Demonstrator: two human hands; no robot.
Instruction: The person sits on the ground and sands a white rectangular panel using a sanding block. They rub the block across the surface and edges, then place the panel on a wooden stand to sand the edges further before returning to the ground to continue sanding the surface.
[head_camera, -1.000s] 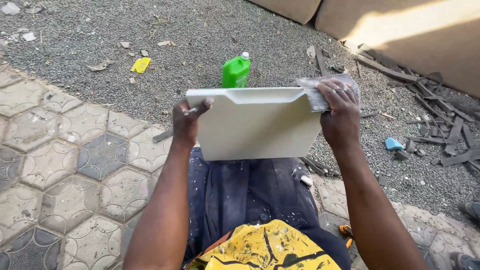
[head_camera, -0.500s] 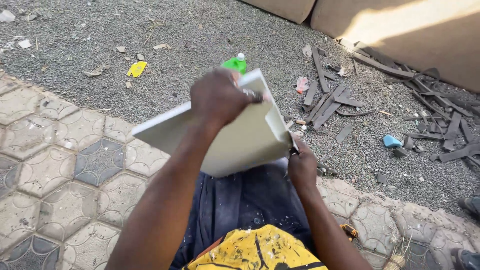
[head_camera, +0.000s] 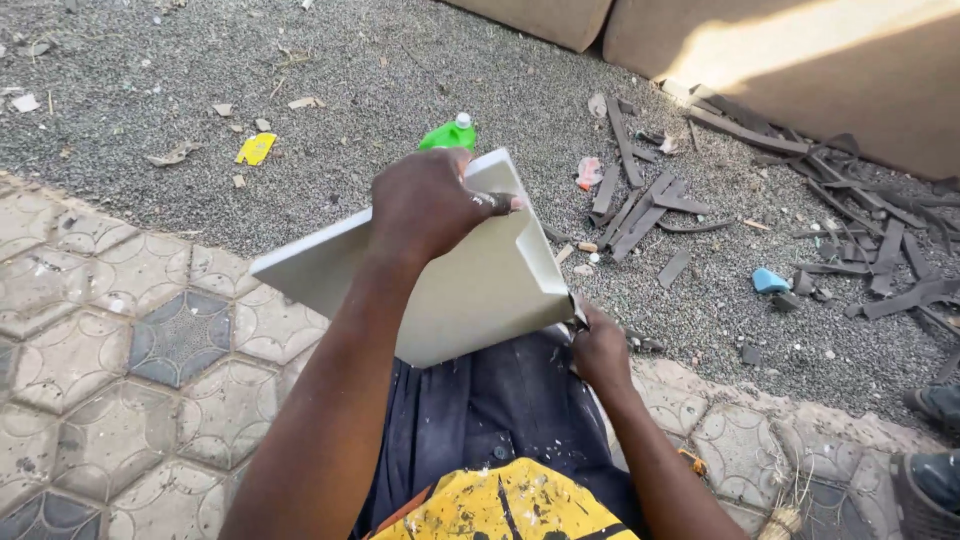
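A pale cream rectangular panel with raised edges (head_camera: 470, 295) is tilted over my lap, its far corner pointing away. My left hand (head_camera: 430, 205) grips the panel's upper far edge, fingers curled over it. My right hand (head_camera: 598, 350) holds the panel's lower right corner close to my knee. Behind the panel a green plastic bottle with a white cap (head_camera: 448, 133) lies on the gravel, partly hidden. My dark paint-speckled trousers (head_camera: 490, 420) and a yellow garment (head_camera: 510, 510) show below.
Grey gravel (head_camera: 350, 90) covers the far ground; patterned hexagonal paving (head_camera: 130, 340) lies on the left and under me. Dark scrap strips (head_camera: 650, 200) litter the right, with a small blue piece (head_camera: 770, 280), a yellow scrap (head_camera: 256, 148) and a tan wall (head_camera: 820, 60) behind.
The panel was turned from flat and facing me to a diagonal tilt. My left hand rose to the top edge and my right hand dropped to the lower corner.
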